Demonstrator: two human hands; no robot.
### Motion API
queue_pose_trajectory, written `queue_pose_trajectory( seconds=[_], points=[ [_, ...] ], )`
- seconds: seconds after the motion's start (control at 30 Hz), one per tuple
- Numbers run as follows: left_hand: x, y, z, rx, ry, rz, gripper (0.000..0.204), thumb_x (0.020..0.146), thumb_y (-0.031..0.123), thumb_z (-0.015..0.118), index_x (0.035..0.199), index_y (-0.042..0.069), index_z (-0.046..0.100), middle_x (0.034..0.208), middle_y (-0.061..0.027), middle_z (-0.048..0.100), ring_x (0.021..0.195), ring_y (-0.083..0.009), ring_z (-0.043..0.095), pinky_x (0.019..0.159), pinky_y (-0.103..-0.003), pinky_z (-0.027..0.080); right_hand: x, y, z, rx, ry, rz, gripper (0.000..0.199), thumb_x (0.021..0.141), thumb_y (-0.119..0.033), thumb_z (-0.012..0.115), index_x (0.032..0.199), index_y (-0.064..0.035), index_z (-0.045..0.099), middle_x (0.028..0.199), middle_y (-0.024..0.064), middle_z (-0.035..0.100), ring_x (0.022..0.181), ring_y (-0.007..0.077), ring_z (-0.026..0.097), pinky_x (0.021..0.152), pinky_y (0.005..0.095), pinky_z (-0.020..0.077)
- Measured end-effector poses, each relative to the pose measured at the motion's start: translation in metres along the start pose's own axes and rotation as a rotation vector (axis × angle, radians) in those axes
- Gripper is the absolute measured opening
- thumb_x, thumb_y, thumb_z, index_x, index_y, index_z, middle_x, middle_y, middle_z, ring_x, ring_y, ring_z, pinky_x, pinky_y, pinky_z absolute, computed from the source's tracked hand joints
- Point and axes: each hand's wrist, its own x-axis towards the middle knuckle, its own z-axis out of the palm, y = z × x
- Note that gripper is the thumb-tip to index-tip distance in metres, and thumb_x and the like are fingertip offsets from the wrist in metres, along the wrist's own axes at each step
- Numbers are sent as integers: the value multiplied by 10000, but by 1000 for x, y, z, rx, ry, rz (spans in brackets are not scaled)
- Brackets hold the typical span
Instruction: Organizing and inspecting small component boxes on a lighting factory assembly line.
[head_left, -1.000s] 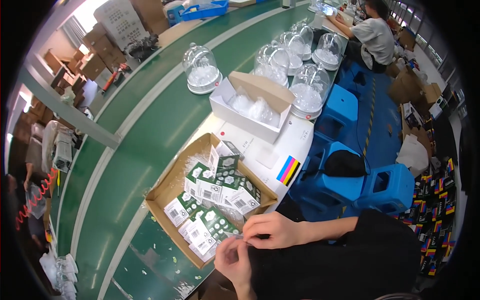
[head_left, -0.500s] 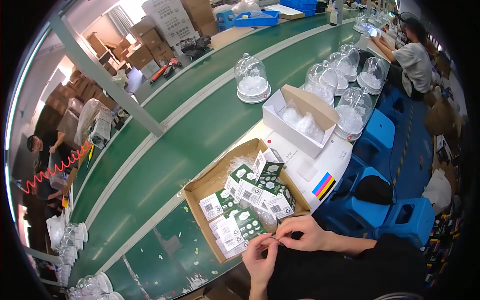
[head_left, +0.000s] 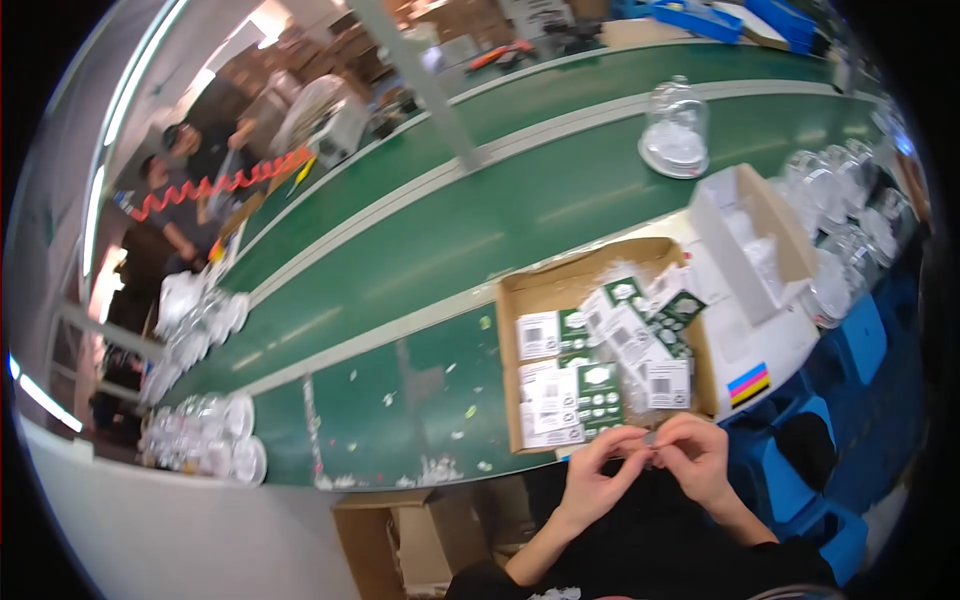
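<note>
My left hand (head_left: 607, 472) and my right hand (head_left: 693, 455) meet at the fingertips, each in a pinch, just off the near edge of an open cardboard box (head_left: 508, 400). Whatever small thing sits between the fingers is too tiny to make out. Several small green-and-white printed cartons (head_left: 600, 395) lie jumbled in the box, some overlapping, with clear plastic wrap (head_left: 625, 270) among them. Right of the box, a long white carton (head_left: 733, 255) stands open with bubble-wrapped pieces (head_left: 762, 255) inside.
One clear glass dome (head_left: 675, 130) on a white base stands on the green conveyor belt (head_left: 420, 235). More domes (head_left: 830, 285) crowd the right, others (head_left: 205, 440) the far left. Blue stools (head_left: 765, 465) are at my right; a brown box (head_left: 400, 540) sits below the bench. People (head_left: 185, 200) stand beyond the belt.
The view has swung left, so the box, domes and bench appear shifted to the right. My hands stay pinched together beside the box's near edge.
</note>
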Motion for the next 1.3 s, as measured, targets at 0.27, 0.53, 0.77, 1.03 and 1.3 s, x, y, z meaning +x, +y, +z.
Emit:
queue_pose_trajectory(
  seconds=[0.27, 0.53, 0.77, 1.03, 1.3],
  points=[
    [-3, 7, -2, -13, -4, -22, 303, 890, -56, 618, 1185, -40, 551, 956, -90, 667, 866, -127, 651, 801, -249, 530, 0, 7, 3, -71, -19, -51, 91, 784, 91, 646, 849, 29, 656, 896, 101, 614, 715, 129, 629, 604, 212, 503],
    [-2, 3, -4, -112, 0, -18, 305, 895, -48, 617, 1191, -40, 544, 962, -89, 668, 885, -120, 644, 806, -246, 519, 4, 5, 6, 4, -25, -32, 79, 776, 76, 657, 830, 19, 651, 871, 101, 621, 705, 126, 618, 607, 210, 497],
    [-1, 3, 2, -133, -14, -55, 315, 905, -37, 610, 1208, -34, 527, 972, -80, 662, 884, -118, 643, 802, -239, 517, 1, 7, 0, -17, -5, -46, 92, 764, 98, 662, 813, 21, 647, 853, 102, 613, 677, 130, 609, 593, 211, 495],
    [-3, 0, 1, -99, -32, -51, 311, 912, -37, 602, 1213, -39, 525, 973, -79, 651, 904, -121, 638, 817, -241, 512, 1, 10, -4, -148, -15, -111, 103, 733, 57, 699, 808, -9, 674, 826, 90, 629, 704, 149, 612, 609, 235, 476],
    [-4, -6, -2, -55, 10, -30, 319, 904, -36, 614, 1214, -25, 539, 992, -79, 660, 915, -115, 637, 823, -240, 509, 10, 2, 1, -301, -39, -247, 119, 712, 42, 714, 805, -25, 684, 814, 88, 641, 709, 171, 618, 630, 258, 480]
  ],
)
